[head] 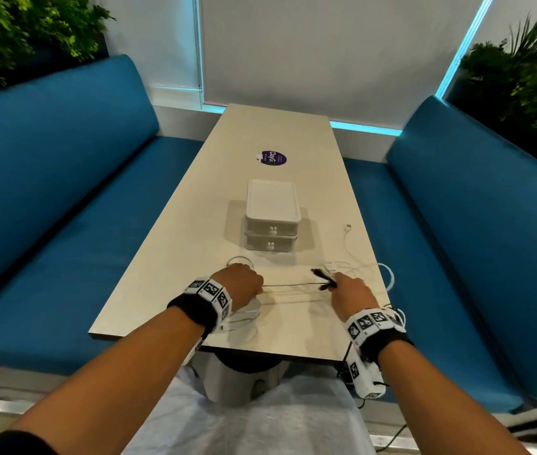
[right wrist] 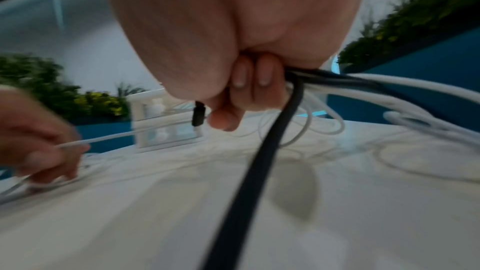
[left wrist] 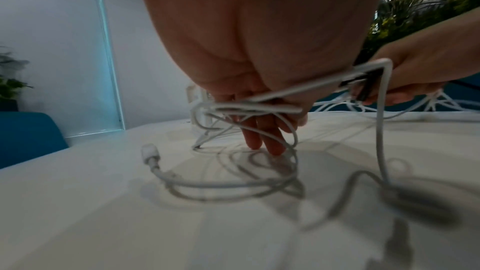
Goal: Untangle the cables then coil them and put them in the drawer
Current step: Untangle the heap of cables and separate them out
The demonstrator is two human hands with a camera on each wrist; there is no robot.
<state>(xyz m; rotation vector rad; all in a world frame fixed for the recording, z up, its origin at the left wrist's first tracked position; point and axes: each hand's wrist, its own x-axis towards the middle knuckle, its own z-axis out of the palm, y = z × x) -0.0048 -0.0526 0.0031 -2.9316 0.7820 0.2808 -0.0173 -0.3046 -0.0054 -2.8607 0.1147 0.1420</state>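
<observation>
A taut white cable (head: 293, 284) runs between my two hands over the table's near end. My left hand (head: 244, 284) pinches its left end, with more white loops (left wrist: 249, 106) draped round the fingers (left wrist: 262, 137) and a white plug (left wrist: 149, 151) lying below. My right hand (head: 352, 293) grips a black cable (right wrist: 259, 161) together with white strands (right wrist: 402, 87); the black plug (right wrist: 198, 115) sticks out beside the curled fingers (right wrist: 249, 81). The white two-drawer unit (head: 272, 218) stands behind the hands, both drawers closed.
Loose white cable (head: 347, 244) trails along the table's right side and loops over the right edge (head: 390, 277). A purple sticker (head: 272, 158) lies further back on the table (head: 162, 257). Blue benches (head: 47, 192) flank both sides.
</observation>
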